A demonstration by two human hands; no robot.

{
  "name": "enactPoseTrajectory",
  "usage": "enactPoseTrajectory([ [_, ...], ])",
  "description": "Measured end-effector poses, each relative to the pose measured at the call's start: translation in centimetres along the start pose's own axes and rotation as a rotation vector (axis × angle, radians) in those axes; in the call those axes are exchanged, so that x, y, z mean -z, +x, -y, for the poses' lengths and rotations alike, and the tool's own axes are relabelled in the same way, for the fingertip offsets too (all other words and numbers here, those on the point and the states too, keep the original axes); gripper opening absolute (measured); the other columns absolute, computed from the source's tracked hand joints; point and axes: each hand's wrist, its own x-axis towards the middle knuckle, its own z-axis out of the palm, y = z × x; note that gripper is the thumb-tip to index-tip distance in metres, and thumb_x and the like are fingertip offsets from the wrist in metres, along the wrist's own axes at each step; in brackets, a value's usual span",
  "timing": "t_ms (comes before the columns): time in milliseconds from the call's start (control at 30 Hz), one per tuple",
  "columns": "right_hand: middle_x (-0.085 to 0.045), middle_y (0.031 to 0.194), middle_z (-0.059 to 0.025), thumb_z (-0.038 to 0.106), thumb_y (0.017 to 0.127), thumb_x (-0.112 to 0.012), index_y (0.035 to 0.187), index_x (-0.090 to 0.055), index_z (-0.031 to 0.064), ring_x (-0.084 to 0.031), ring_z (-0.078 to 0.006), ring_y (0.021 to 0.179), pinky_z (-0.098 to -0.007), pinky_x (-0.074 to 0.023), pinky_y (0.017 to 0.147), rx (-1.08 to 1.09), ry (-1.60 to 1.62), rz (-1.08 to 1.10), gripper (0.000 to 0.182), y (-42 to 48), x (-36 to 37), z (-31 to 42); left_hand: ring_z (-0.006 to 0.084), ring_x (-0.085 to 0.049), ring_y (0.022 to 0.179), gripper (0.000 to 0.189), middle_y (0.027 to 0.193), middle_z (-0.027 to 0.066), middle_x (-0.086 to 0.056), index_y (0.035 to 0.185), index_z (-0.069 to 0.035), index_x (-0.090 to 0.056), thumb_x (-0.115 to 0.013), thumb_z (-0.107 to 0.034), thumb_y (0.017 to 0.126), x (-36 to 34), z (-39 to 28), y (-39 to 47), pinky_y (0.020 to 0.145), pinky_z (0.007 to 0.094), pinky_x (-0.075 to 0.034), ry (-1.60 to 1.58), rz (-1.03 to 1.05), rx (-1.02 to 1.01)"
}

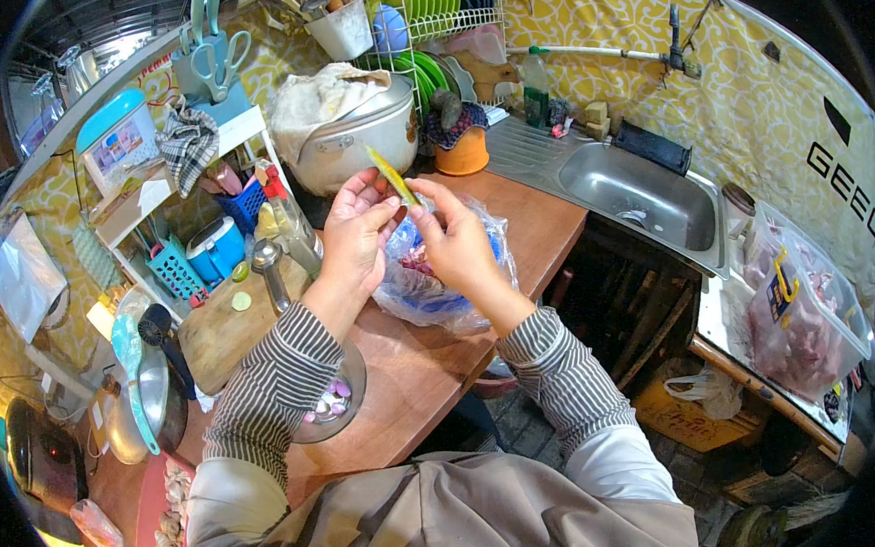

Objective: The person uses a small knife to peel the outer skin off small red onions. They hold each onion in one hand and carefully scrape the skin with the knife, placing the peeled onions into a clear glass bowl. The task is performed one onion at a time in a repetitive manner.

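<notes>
Both my hands hold a slender yellow-green piece (392, 175), perhaps a peeled vegetable or a small blade, above the brown table. My left hand (361, 227) pinches its lower left side, and my right hand (458, 237) grips its lower end. Beneath them lies a clear plastic bag (436, 303) with blue parts and reddish shallots or similar pieces inside, partly hidden by my right hand. A glass bowl (355, 392) with peeled purple-white shallots (334, 399) sits near my left forearm. On the wooden cutting board (216, 324) are a cut lime (241, 302) and a metal citrus squeezer (272, 275).
A large lidded pot (347, 148) and an orange container (461, 152) stand at the back. The steel sink (638, 188) is to the right, beyond the table corner. A plastic tub of raw meat (801, 341) stands far right. A pink basin of garlic (149, 504) is at lower left.
</notes>
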Motion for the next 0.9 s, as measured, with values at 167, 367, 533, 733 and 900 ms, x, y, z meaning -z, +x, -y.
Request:
enactPoseTrajectory([
  [167,-0.057,0.070,-0.0048,0.017,0.085,-0.053,0.115,-0.049,0.0090,-0.048,-0.0085,0.046,-0.0232,-0.0377,0.040,-0.284,0.264,0.123,0.032,0.6,1.4,-0.3,0.0148,-0.052,0.090,0.038,0.098,0.0059,-0.052,0.110,-0.006,-0.041,-0.053,0.006,0.076,0.1,-0.4,0.1,0.077,0.0278,-0.045,0.002,0.023,-0.012],
  [367,-0.044,0.054,0.0022,0.019,0.086,-0.052,0.123,-0.044,0.0143,-0.038,-0.0032,0.042,-0.0189,-0.0279,0.034,-0.528,0.485,0.261,0.038,-0.1,2.2,4.3,0.0150,-0.052,0.088,0.034,0.097,0.0060,-0.052,0.107,-0.005,-0.044,-0.053,0.007,0.077,0.3,-0.4,0.2,0.079,0.0259,-0.043,-0.052,0.048,0.001],
  [533,-0.044,0.055,0.0049,0.019,0.087,-0.051,0.123,-0.046,0.0153,-0.036,-0.0022,0.044,-0.0183,-0.0301,0.036,-0.468,0.454,0.236,0.036,-0.4,1.5,3.9,0.0151,-0.052,0.089,0.030,0.097,0.0063,-0.053,0.105,-0.005,-0.046,-0.052,0.006,0.078,0.6,-0.2,0.2,0.079,0.0264,-0.043,-0.045,0.071,0.004],
  [733,-0.044,0.058,0.0039,0.019,0.087,-0.049,0.121,-0.048,0.0140,-0.034,-0.0030,0.043,-0.0187,-0.0293,0.036,-0.430,0.426,0.191,0.034,-0.4,1.4,3.0,0.0188,-0.052,0.096,0.030,0.103,0.0085,-0.052,0.106,-0.004,-0.044,-0.052,0.004,0.078,1.0,0.2,0.0,0.087,0.0332,-0.042,-0.065,0.094,0.019],
  [900,-0.042,0.057,0.0020,0.021,0.088,-0.047,0.126,-0.041,0.0151,-0.036,-0.0059,0.039,-0.0202,-0.0271,0.033,-0.600,0.711,0.278,0.039,-0.5,2.4,4.5,0.0174,-0.052,0.096,0.027,0.102,0.0079,-0.052,0.104,-0.004,-0.044,-0.053,0.003,0.079,0.8,-0.3,0.0,0.085,0.0323,-0.042,-0.117,0.125,0.040],
])
